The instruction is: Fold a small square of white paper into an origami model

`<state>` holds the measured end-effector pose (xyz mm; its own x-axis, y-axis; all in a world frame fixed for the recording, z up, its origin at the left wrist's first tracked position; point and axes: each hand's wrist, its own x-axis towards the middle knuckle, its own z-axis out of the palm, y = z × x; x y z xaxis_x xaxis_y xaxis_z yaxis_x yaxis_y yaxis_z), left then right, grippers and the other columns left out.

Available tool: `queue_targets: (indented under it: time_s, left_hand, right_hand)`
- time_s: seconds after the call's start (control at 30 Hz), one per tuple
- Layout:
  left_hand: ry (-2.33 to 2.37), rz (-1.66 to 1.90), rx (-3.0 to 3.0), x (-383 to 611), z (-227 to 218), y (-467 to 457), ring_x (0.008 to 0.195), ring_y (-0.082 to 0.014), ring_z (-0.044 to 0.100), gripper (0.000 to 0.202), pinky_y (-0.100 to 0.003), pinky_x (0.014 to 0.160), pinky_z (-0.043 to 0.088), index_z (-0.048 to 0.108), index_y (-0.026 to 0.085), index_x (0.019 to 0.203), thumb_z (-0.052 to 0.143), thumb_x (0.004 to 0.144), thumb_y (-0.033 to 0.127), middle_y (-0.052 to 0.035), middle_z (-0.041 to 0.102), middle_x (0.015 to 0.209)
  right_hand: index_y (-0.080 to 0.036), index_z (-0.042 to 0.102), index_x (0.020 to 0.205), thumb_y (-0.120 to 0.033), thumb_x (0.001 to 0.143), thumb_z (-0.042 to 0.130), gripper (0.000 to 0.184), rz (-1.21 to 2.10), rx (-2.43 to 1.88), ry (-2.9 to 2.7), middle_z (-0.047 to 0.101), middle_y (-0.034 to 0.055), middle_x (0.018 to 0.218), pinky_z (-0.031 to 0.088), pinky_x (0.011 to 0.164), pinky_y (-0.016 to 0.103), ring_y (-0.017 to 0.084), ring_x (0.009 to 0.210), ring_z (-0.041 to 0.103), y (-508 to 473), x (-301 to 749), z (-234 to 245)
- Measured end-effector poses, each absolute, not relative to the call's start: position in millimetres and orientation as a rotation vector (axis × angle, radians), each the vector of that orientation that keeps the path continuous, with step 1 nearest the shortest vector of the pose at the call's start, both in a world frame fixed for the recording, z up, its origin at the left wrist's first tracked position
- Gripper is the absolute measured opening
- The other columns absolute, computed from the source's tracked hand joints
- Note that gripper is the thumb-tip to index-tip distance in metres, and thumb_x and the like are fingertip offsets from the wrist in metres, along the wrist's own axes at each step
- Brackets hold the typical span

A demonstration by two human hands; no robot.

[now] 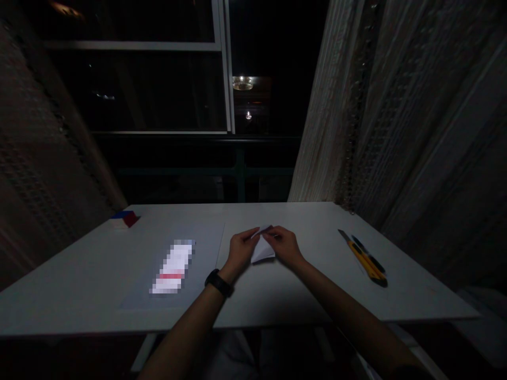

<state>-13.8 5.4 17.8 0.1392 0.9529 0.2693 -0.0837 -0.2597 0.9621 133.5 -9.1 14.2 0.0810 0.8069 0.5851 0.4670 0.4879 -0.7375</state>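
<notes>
A small folded piece of white paper [263, 251] is held up just above the table, between my two hands. My left hand [241, 249], with a dark watch on its wrist, pinches the paper's upper left side. On the upper right side, the fingers of my right hand [285, 245] are closed on the same paper. Its lower part hangs free toward me and widens at the bottom. The fingertips nearly meet at the top, and the finer folds there are too dark to make out.
A large paper sheet [209, 248] lies at left under a bright, pixelated phone-shaped object [173, 268]. A yellow utility knife [366, 259] rests at right beside a dark pen-like object [368, 253]. A coloured cube [123, 219] sits at the white table's [79, 285] far left. Curtains [317, 132] hang behind.
</notes>
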Motion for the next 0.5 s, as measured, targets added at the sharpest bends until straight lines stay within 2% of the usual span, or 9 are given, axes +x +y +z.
queue_targets:
  time_s: [0.17, 0.33, 0.5]
  left_hand:
    - [0.868, 1.331, 1.287, -15.5, 19.6, 5.6, 0.075, -0.0202, 0.063, 0.037, -0.030, 0.066, 0.048, 0.067, 0.011, 0.097, 0.068, 0.062, 0.024, -0.0108, 0.069, 0.089]
    - [0.857, 1.318, 1.281, -16.0, 18.0, 5.7, 0.071, -0.0176, 0.062, 0.033, -0.027, 0.064, 0.047, 0.069, 0.011, 0.092, 0.068, 0.060, 0.020, -0.0108, 0.070, 0.086]
    - [0.889, 1.229, 1.356, -16.0, 13.4, 8.1, 0.059, -0.0147, 0.059, 0.031, -0.023, 0.053, 0.043, 0.069, 0.012, 0.092, 0.065, 0.062, 0.017, -0.0088, 0.070, 0.078]
  right_hand:
    - [-0.018, 0.057, 0.074, -0.029, 0.067, 0.061, 0.013, 0.469, -1.128, -1.443, 0.061, 0.0019, 0.071, 0.045, 0.060, 0.027, 0.015, 0.063, 0.057, -10.3, 133.0, 13.7]
    - [-0.022, 0.046, 0.089, -0.029, 0.058, 0.070, 0.040, 0.741, -1.028, -1.337, 0.060, -0.0012, 0.072, 0.043, 0.053, 0.024, 0.014, 0.059, 0.057, -6.5, 133.3, 10.4]
    - [-0.021, 0.050, 0.087, -0.024, 0.052, 0.073, 0.042, 0.934, -0.945, -1.297, 0.060, -0.0014, 0.070, 0.042, 0.053, 0.023, 0.014, 0.060, 0.058, -2.1, 133.4, 9.4]
